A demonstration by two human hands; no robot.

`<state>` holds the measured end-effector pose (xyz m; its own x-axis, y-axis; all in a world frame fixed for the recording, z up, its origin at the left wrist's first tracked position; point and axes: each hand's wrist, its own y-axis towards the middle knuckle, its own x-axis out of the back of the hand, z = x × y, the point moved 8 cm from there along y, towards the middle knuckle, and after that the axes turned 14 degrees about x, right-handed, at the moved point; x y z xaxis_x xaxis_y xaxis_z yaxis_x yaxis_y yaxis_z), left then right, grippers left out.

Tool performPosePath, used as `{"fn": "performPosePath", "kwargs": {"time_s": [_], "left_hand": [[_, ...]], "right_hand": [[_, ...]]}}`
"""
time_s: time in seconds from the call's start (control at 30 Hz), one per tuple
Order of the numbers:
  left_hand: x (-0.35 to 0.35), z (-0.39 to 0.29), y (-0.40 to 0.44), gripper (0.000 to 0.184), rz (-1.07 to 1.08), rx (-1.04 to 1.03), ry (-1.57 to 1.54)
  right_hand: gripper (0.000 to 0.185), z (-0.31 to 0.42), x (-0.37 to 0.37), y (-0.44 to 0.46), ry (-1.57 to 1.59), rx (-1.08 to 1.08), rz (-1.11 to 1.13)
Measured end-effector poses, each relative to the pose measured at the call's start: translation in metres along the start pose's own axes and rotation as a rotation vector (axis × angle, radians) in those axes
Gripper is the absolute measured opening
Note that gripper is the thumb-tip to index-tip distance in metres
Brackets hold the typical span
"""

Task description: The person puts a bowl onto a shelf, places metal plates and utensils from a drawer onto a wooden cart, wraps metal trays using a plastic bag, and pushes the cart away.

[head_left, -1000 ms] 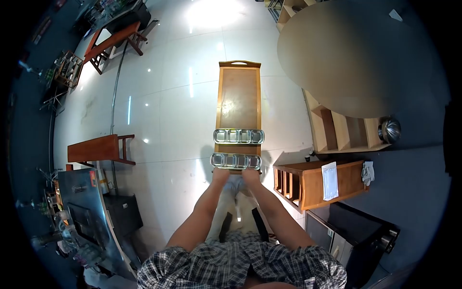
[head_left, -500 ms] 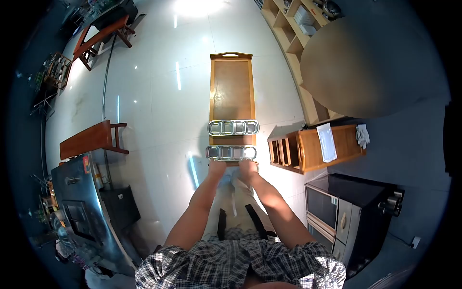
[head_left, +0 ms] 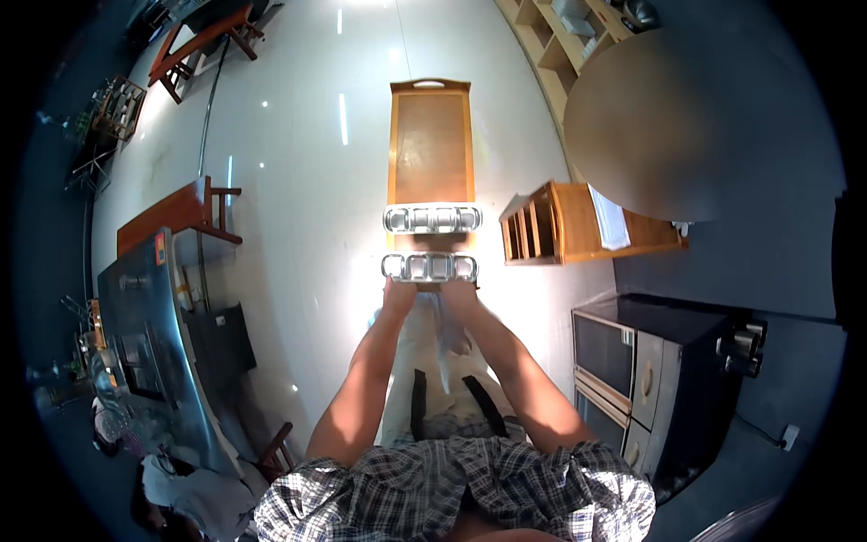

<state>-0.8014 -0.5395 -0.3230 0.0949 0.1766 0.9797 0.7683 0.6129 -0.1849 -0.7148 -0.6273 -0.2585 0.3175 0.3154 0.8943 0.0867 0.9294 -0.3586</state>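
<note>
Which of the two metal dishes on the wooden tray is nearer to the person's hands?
The near dish, just beyond the left hand and right hand; the far dish sits farther along the wooden tray.

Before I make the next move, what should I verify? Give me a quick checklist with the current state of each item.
1. Left hand and right hand both at the near end of the wooden tray: ok.
2. Fingers fully closed on the tray: cannot tell, they are hidden.
3. Near metal container and far metal container both lying across the tray: ok.
4. Containers within the tray's side edges: not ok, both overhang slightly.
5. Tray apart from the wooden rack on the right: ok, floor shows between.
</note>
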Motion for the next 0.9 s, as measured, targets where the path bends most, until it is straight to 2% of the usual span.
{"fn": "performPosePath", "kwargs": {"time_s": [0.1,0.17,0.27,0.3,0.47,0.53,0.63,0.7,0.73,0.8,0.87,0.9], "left_hand": [[-0.016,-0.009,-0.025,0.026,0.143,0.205,-0.088],[0.017,-0.045,-0.055,0.023,0.023,0.009,0.295],[0.015,-0.064,-0.089,0.024,0.119,-0.008,0.317],[0.008,-0.067,-0.099,0.028,0.235,0.018,0.283],[0.012,-0.089,-0.143,0.033,0.2,0.024,0.171],[-0.008,-0.091,-0.161,0.034,0.234,0.022,0.199],[-0.011,-0.091,-0.186,0.043,0.152,0.112,-0.117],[-0.084,-0.074,-0.199,0.038,0.276,0.41,-1.286],[-0.077,-0.081,-0.207,0.037,0.378,0.495,-1.37],[-0.057,-0.095,-0.228,0.041,0.281,0.242,-0.625],[-0.046,-0.111,-0.249,0.044,0.159,0.141,-0.406],[-0.037,-0.115,-0.256,0.044,0.17,0.134,-0.401]], "right_hand": [[0.013,0.003,-0.014,-0.031,-0.009,0.004,0.028],[0.013,0.001,-0.043,-0.051,-0.023,0.013,0.034],[0.014,0.006,-0.071,-0.078,-0.036,0.033,0.033],[0.014,0.009,-0.076,-0.087,-0.041,0.04,0.031],[0.015,0.013,-0.134,-0.122,-0.105,0.039,0.003],[0.015,0.031,-0.105,-0.149,-0.17,0.012,-0.021],[0.018,0.06,-0.072,-0.191,0.001,0.04,0.054],[0.025,0.06,-0.092,-0.199,0.01,-0.024,0.19],[0.027,0.065,-0.092,-0.207,0.027,-0.028,0.227],[0.032,0.07,-0.099,-0.224,0.061,-0.035,0.302],[0.028,0.071,-0.13,-0.236,0.004,0.025,0.178],[0.028,0.076,-0.142,-0.244,0.016,0.018,0.18]]}}
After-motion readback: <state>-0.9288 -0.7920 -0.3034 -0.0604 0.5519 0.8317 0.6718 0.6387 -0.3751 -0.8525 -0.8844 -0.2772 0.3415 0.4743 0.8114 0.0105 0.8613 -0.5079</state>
